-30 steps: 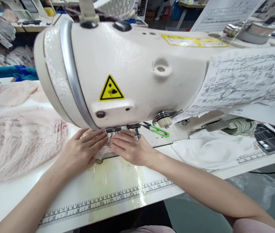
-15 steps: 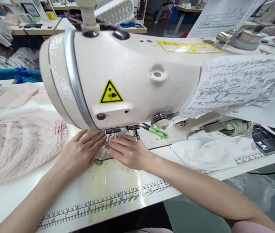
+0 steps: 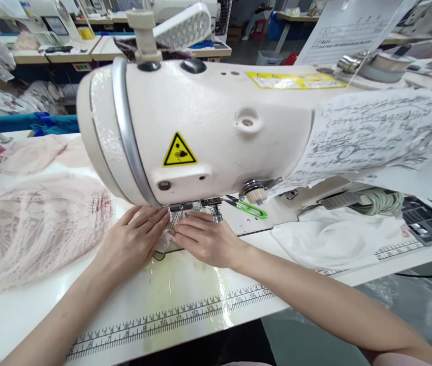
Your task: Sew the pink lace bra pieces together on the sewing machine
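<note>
A piece of sheer pale lace fabric (image 3: 168, 235) lies under the needle end of a white sewing machine (image 3: 216, 117). My left hand (image 3: 136, 239) rests flat on its left side, fingers stretched out and close together, fingertips by the presser area. From the right, my right hand (image 3: 208, 241) has its fingers pressed together at the lace edge, with the thumb hidden beneath. The machine head hides the needle. Just behind my right hand lie green thread snips (image 3: 252, 209) on the machine bed.
Pale pink lace garment pieces (image 3: 40, 229) spread over the left of the table. White cloth (image 3: 322, 236) lies at right, near coiled pale green cord (image 3: 381, 202) and a black device (image 3: 425, 223). A printed ruler (image 3: 170, 321) runs along the front edge. Handwritten paper (image 3: 372, 127) hangs on the machine.
The view has shifted slightly, so the machine sits a little lower and further right in it. Both hands stay at the lace by the needle area, with only slight movement.
</note>
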`<state>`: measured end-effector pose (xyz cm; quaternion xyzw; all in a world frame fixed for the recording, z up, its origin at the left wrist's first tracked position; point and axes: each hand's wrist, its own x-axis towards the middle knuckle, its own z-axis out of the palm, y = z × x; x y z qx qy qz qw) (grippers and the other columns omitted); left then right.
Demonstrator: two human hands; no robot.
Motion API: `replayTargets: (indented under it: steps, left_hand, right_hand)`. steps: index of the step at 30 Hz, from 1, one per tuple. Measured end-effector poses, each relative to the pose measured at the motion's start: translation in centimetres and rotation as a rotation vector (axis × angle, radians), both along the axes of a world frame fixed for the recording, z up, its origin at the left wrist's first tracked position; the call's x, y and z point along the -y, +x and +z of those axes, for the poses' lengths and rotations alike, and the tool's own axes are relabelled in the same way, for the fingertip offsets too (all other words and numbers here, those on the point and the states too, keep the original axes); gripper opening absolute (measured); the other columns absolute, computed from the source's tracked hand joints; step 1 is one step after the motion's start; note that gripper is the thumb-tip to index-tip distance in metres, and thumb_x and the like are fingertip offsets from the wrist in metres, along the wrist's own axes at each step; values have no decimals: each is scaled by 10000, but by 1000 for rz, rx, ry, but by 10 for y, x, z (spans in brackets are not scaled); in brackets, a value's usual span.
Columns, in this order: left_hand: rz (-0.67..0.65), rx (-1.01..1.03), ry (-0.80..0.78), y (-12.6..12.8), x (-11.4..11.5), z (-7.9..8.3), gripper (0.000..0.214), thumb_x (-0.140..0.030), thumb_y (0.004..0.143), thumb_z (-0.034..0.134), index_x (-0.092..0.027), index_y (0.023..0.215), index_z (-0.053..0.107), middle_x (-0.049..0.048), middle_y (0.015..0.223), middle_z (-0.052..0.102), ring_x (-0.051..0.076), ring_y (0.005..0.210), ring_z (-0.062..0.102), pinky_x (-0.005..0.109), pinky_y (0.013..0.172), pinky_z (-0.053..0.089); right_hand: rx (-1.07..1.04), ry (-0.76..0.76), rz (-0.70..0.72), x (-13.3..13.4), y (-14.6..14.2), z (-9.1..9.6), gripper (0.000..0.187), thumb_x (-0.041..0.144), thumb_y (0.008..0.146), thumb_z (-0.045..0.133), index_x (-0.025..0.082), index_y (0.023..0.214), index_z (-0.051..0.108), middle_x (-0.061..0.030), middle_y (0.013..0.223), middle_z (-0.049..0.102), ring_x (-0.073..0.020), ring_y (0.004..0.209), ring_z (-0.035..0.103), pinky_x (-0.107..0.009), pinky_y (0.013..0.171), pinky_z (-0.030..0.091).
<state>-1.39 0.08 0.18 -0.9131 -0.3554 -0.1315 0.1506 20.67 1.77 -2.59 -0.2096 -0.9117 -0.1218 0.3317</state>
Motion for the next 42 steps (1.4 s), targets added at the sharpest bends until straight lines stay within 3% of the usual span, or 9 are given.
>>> replayTargets:
  steps: [9, 15, 20, 32, 42]
  left_hand:
    - [48, -32, 51, 11, 11, 0, 391, -207, 901, 470, -65, 1235, 616, 157, 1215, 669, 293, 1116, 638, 500, 1066, 402]
    - [52, -24, 31, 14, 13, -2, 433, -226, 896, 484, -58, 1282, 582, 170, 1235, 656, 304, 1156, 612, 498, 1116, 353]
    - [61, -59, 39, 17, 16, -2, 461, -271, 907, 492, -73, 1319, 554, 182, 1235, 654, 317, 1145, 618, 515, 1075, 400]
    - [84, -104, 76, 20, 15, 0, 435, -293, 917, 476, -98, 1289, 590, 191, 1173, 680, 313, 1082, 647, 507, 1004, 476]
    - [123, -77, 121, 23, 10, -3, 387, -302, 936, 498, -127, 1261, 611, 142, 1091, 715, 314, 1029, 660, 494, 938, 497]
  right_hand:
    - [22, 5, -82, 1, 8, 9, 200, 73, 909, 516, 173, 795, 646, 28, 823, 703, -100, 869, 617, -241, 543, 398]
    - [80, -8, -87, -2, 10, 8, 205, 81, 924, 494, 176, 829, 648, 2, 867, 703, -116, 931, 604, -238, 587, 428]
    - [93, -14, -101, -5, 13, 8, 195, 80, 923, 488, 168, 854, 648, -1, 893, 702, -123, 918, 613, -263, 687, 462]
    - [130, -50, -210, -5, 14, 9, 201, 146, 934, 486, 187, 883, 677, 16, 937, 725, -125, 758, 618, -311, 580, 369]
    - [154, -10, -235, -10, 16, 3, 200, 119, 913, 493, 195, 970, 669, 7, 1090, 711, -115, 746, 614, -300, 577, 381]
